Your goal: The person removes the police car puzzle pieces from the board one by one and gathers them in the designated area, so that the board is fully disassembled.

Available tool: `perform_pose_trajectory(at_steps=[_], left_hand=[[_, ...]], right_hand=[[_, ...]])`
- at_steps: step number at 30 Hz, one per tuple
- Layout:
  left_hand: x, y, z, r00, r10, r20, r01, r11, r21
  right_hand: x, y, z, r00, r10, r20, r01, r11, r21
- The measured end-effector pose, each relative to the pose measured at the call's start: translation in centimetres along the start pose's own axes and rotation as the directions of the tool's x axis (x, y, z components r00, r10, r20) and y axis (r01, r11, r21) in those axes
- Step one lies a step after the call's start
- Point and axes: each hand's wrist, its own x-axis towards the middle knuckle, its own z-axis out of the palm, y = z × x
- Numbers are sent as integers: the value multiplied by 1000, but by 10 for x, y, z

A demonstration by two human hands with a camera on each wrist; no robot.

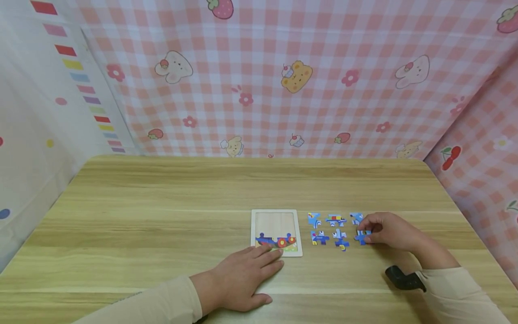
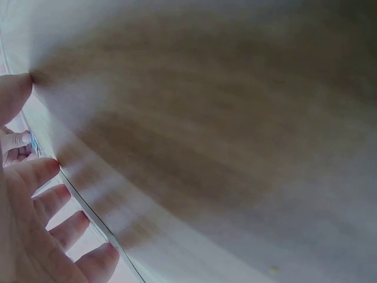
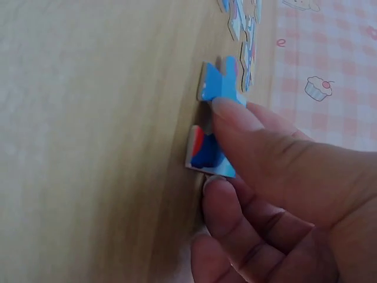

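Right hand (image 1: 390, 234): thumb and a finger are pinching a piece (image 1: 360, 237), the one lying at the right end of the near row; the right wrist view is showing its blue face, with red and dark blue at one corner. The other fingers are curling in below. Whether the piece is lifting off the table (image 1: 170, 193) or touching it, I cannot tell.

Left hand (image 1: 244, 276): palm down, fingers spreading with gaps between them, the thumb pointing well away from the rest. The fingertips are overlapping the near edge of the tray (image 1: 275, 223); the thumb is reaching out over the table.

Tray: pale, lying flat in front of the left hand, left of the loose pieces. A picture strip (image 1: 288, 240) is filling its near part, showing blue, red wheels and some green; bare wood is showing across the far part.

Five other pieces (image 1: 336, 220) are lying just beside the tray, three in the far row and two in the near row, mostly blue and white. The far row's right-hand one is sitting close to the right hand's fingers.

Beside the right sleeve (image 1: 461, 290), a black object (image 1: 404, 279) is jutting out. Behind the table, a pink-checked cloth (image 1: 243, 54) is hanging.
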Motion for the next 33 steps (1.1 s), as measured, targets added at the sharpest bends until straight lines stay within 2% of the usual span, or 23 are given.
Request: perform_pose_trajectory(at_steps=[5, 13, 23, 28, 33], left_hand=[[0, 0, 0, 1000, 3, -3, -3, 1000, 3], [0, 1, -1, 1000, 0, 4, 0, 1000, 3], [0, 0, 0, 1000, -4, 8, 4, 1000, -3], [1, 0, 0, 1000, -4, 16, 4, 1000, -9], [1, 0, 0, 1000, -2, 13, 3, 1000, -5]], right_hand=[[1, 1, 1, 1000, -1, 0, 1, 1000, 20], [1, -1, 1, 1000, 8, -12, -9, 999, -35], [0, -2, 0, 1000, 7, -3, -7, 1000, -28], [0, -6, -4, 998, 8, -56, -12, 998, -64], [4, -20, -4, 992, 5, -126, -16, 996, -88]])
